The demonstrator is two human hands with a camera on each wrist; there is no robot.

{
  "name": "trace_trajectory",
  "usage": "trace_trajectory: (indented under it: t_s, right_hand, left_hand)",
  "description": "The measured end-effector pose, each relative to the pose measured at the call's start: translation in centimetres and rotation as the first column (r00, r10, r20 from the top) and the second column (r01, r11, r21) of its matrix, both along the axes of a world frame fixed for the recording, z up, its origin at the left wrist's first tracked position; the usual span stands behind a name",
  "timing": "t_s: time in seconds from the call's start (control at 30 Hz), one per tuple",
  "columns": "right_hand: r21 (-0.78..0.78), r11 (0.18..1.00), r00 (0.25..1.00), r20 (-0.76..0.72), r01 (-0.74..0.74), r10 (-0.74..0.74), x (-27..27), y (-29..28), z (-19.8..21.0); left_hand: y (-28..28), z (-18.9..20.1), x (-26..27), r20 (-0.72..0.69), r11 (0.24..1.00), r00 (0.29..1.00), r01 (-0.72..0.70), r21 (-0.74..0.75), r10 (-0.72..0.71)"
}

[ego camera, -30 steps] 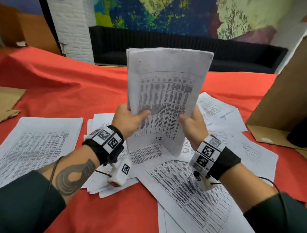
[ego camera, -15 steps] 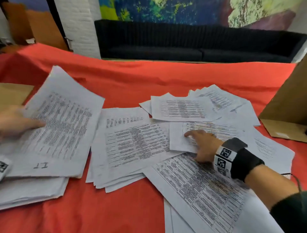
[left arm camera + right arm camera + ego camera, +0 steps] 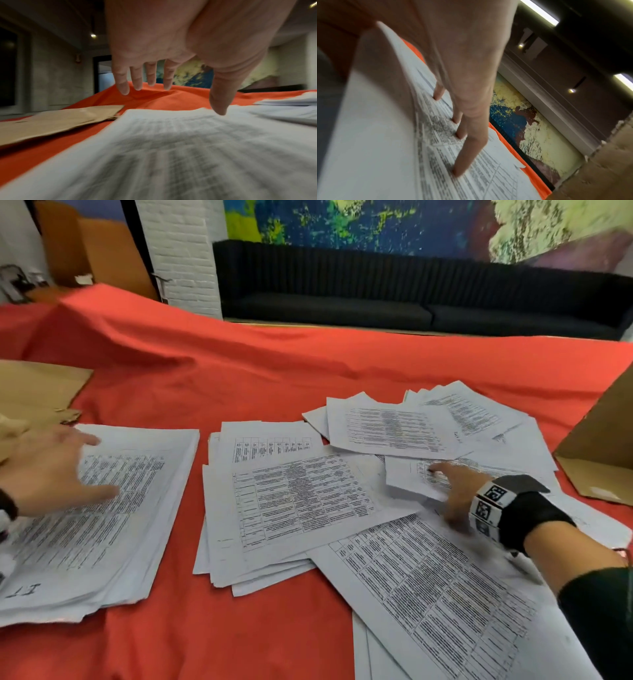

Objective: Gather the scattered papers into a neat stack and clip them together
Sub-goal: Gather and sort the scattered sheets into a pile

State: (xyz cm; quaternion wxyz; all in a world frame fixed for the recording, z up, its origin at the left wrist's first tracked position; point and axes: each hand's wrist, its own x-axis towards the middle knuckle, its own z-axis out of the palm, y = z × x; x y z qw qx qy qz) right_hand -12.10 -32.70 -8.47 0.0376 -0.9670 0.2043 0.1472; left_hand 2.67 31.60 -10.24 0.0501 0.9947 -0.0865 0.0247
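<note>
Red cloth (image 3: pixel 239 378) covering the table, taken as landmark; at its left edge, brown cardboard sheet (image 3: pixel 37 392); just right of that, gathered stack (image 3: pixel 113 508) of printed papers, lying flat on the cloth; left hand (image 3: pixel 44 474) above the stack, fingers (image 3: pixel 137 75) spread and straight, grasping nothing; mid-cloth, fanned pile (image 3: pixel 291 501); right of it, scattered sheets (image 3: pixel 394 429) overlapping; right hand (image 3: pixel 455 494), straight fingertips (image 3: pixel 458 169) pressing a sheet (image 3: pixel 411 481); cardboard box (image 3: pixel 603 446) at the cloth's right edge.

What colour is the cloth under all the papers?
The cloth is bright orange-red, plain with no pattern. It shows best in the head view.
</note>
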Motion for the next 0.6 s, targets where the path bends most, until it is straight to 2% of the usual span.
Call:
trace_trajectory:
  t_s: [0.03, 0.07, 0.1, 0.17, 0.23, 0.3, 0.4, 0.5, 0.6]
  right_hand:
    - [-0.036, 0.999, 1.0, 0.023, 0.001, -0.001, -0.1, -0.1, -0.3]
    - [-0.057, 0.998, 0.999, 0.04, 0.006, -0.004, -0.2, 0.0, -0.3]
    - [-0.066, 0.998, 0.999, 0.049, 0.013, -0.009, -0.3, -0.1, -0.4]
    - [-0.081, 0.997, 0.999, 0.05, 0.016, -0.012, -0.5, 0.0, -0.2]
    - [-0.072, 0.997, 1.0, 0.031, -0.002, 0.004, -1.0, 0.0, 0.3]
    - [0.024, 0.999, 0.999, -0.036, -0.037, 0.038, -1.9, -0.1, 1.1]
    - [0.19, 0.981, 0.988, -0.141, -0.033, 0.06, -4.0, -0.8, 2.2]
    - [0.202, 0.978, 0.972, -0.214, -0.054, 0.098, -6.4, -1.3, 1.7]
    - [0.151, 0.985, 0.968, -0.224, -0.082, 0.115, -7.5, -1.5, 1.1]
  left_hand:
    - [-4.9, 2.2, -2.8, -0.006, 0.999, 1.0, -0.024, 0.035, 0.024]
    - [-10.0, 4.7, -5.4, -0.012, 0.999, 0.999, 0.05, 0.001, -0.05]
    - [-13.8, 5.6, -6.8, -0.054, 0.988, 0.987, 0.153, -0.009, -0.153]
    - [-19.6, 5.5, -7.1, -0.23, 0.948, 0.924, 0.319, 0.019, -0.306]
    - [-24.0, 4.2, -5.6, -0.389, 0.922, 0.86, 0.382, 0.059, -0.331]
    - [-27.4, 3.4, -3.8, -0.475, 0.915, 0.827, 0.39, 0.103, -0.3]
    - [-30.7, 3.4, -1.9, -0.486, 0.906, 0.837, 0.379, 0.186, -0.251]
    - [-32.8, 3.8, -1.2, -0.469, 0.894, 0.85, 0.382, 0.234, -0.24]
    - [-34.5, 3.7, -1.8, -0.474, 0.918, 0.832, 0.38, 0.11, -0.288]
